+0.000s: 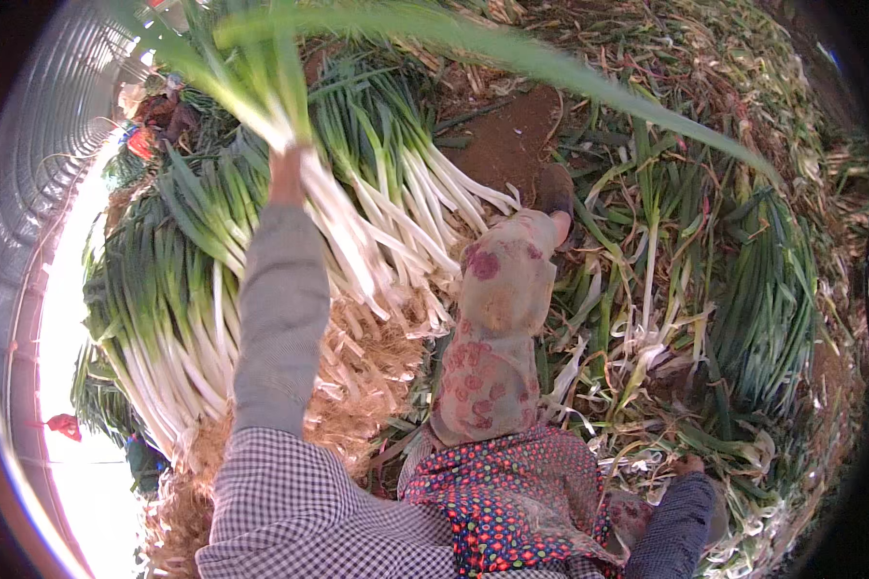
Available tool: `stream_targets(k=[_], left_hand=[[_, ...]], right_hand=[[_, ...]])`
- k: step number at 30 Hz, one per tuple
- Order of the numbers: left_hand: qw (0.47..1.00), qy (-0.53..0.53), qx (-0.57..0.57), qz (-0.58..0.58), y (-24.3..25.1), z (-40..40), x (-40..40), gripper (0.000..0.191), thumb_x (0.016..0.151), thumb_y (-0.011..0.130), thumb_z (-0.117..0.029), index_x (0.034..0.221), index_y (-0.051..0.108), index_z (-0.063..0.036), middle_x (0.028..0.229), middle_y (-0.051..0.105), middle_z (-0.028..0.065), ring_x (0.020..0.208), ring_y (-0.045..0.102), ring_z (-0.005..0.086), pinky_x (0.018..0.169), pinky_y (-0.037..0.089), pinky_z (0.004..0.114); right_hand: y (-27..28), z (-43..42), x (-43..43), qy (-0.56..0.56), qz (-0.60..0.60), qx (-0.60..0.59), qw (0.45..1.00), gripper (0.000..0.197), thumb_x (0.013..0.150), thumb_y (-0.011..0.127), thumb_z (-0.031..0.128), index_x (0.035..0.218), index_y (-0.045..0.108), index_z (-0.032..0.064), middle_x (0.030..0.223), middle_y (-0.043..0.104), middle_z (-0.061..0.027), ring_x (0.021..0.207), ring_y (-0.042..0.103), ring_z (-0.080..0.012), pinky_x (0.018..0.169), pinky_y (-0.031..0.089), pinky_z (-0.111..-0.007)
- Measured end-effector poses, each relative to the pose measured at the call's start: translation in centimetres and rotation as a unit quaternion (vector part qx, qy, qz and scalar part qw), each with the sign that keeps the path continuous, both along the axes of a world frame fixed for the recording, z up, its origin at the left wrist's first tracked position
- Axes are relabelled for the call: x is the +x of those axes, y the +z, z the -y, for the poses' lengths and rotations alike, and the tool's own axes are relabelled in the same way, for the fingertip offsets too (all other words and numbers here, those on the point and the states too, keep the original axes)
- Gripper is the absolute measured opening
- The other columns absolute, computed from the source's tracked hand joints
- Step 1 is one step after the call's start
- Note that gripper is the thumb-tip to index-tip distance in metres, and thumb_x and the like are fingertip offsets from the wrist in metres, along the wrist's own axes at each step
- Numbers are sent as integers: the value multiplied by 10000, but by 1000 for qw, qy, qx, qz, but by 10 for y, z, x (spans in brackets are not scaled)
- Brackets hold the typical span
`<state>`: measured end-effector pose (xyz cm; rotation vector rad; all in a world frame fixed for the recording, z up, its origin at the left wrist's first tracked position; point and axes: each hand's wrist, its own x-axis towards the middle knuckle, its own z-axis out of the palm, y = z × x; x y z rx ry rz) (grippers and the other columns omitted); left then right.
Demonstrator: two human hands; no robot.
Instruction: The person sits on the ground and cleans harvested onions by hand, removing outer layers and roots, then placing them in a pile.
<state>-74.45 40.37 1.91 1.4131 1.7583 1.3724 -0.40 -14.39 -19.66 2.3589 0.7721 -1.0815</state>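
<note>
My left hand point(287, 170) grips a small bunch of long green onions point(326, 210) around their stalks. Their green leaves fan upward past the top of the view, and the white ends angle down to the right. Below and around that hand lies a large heap of green onions point(163, 340), white stalks and pale roots point(362, 362) turned toward me. At the lower right, my right hand point(688, 465) rests low over loose leaf scraps. Only a small part of it shows beyond the dark sleeve, and its fingers are hard to make out.
My bent leg in floral trousers point(496, 326) lies between the heap and the litter, with a shoe point(556, 192) on brown soil point(503, 148). More green onions point(764, 304) lie at the right among peeled leaves point(644, 354). A ribbed translucent sheet wall point(36, 195) curves along the left.
</note>
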Motion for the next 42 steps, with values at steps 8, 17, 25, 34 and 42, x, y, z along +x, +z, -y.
stream_targets(k=[8, 17, 25, 34, 42], left_hand=[[740, 78, -358, -564, -247, 101, -112, 739, 809, 626, -333, 1392, 325, 7, 1172, 576, 260, 957, 613, 383, 810, 511, 461], [670, 44, -401, -623, -171, 74, -113, 667, 774, 647, -526, 1147, 574, 21, 1136, 611, 248, 1045, 593, 393, 879, 474, 464], [797, -106, -291, -519, -107, 22, 79, 389, 812, 673, -341, 762, 532, 19, 630, 547, 137, 593, 539, 290, 563, 424, 399], [829, -499, -122, -222, -27, 78, 399, 162, 791, 685, -136, 833, 575, -24, 707, 565, 59, 584, 543, 164, 551, 437, 307], [708, -571, 26, -416, -30, 94, 438, 237, 716, 739, -130, 883, 585, -64, 730, 532, 102, 653, 551, 292, 575, 419, 400]], right_hand=[[-14, -8, -17, 30, -39, 33, 998, 367, 772, 667, 292, 939, 650, -35, 920, 669, -219, 865, 639, -363, 779, 488, -452], [-50, -140, -13, 63, -58, 199, 976, 405, 835, 606, 313, 1097, 619, 5, 1074, 627, -239, 1019, 583, -406, 887, 458, -473], [-123, -292, -42, -44, -114, 449, 885, 281, 863, 549, 244, 1039, 597, 30, 982, 642, -230, 943, 611, -393, 860, 482, -457], [-93, -309, -36, -165, -191, 333, 908, 480, 756, 691, 300, 1102, 547, 0, 987, 633, -266, 960, 615, -401, 833, 495, -430], [-139, -273, -14, -33, -84, 253, 963, 482, 769, 694, 340, 1059, 602, -33, 952, 651, -231, 894, 644, -354, 801, 510, -450]])
